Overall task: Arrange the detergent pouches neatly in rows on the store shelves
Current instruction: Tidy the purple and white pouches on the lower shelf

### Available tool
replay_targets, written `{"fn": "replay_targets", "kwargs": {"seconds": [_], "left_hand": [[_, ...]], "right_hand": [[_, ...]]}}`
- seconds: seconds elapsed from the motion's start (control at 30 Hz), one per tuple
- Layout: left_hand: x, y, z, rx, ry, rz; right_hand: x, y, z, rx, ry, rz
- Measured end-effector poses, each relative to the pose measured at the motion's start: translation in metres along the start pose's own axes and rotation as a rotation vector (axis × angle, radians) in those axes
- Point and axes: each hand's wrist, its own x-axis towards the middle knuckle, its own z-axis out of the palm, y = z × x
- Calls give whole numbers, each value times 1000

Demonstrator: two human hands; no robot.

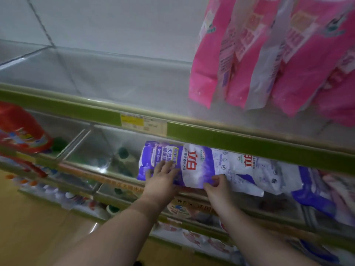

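Head-camera view looked down along two bare forearms reaching toward a lower shelf. Nearest the viewer, the left hand (162,180) lay flat, fingers spread and fairly straight, pressing on the left part of a purple-and-white detergent pouch (178,166) without curling round it. The right hand (218,186) had its thumb and fingers pinching the pouch's lower right edge, the fingers bent over the rim. That pouch lay on its side at the front of the second shelf (119,170), its printed face upward, partly overlapping a neighbouring white-and-purple pouch (249,169) to its right; more purple pouches (315,192) lay beyond that one, loosely piled rather than in a row. Left of the held pouch, clear dividers (80,140) split the shelf into bays, with blurred green-capped items (123,151) showing through. Below the hands, lower shelves held blurred packages, too indistinct to name.

Farther up, a green shelf edge strip (211,138) carried a yellow price label (132,120). At the far left stood a red package (21,129). On the upper shelf (115,83) behind the strip, at the right, several pink pouches (269,54) stood upright, leaning against one another.
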Motion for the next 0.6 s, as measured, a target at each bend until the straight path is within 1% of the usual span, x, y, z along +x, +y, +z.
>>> {"fn": "replay_targets", "kwargs": {"seconds": [0.07,0.1,0.17,0.23,0.3,0.37,0.47,0.53,0.6], "left_hand": [[10,-13,5,137,-35,59],[14,-19,6,186,-47,79],[22,-28,3,251,-71,110],[28,-35,-4,278,-78,156],[32,-41,-14,258,-67,202],[32,-50,-25,202,-62,243],[28,-68,-38,125,14,305],[25,-80,-43,-1,96,351],[24,-87,-46,-181,140,355]], "right_hand": [[-3,0,5,15,137,38],[-4,-1,8,74,187,85],[-6,-7,13,325,246,239],[-6,-14,18,629,261,404],[-9,-22,24,873,209,451],[-15,-32,35,973,99,444],[-25,-50,53,966,30,344],[-32,-65,63,1024,-9,234],[-40,-80,70,1092,-31,145]]}}
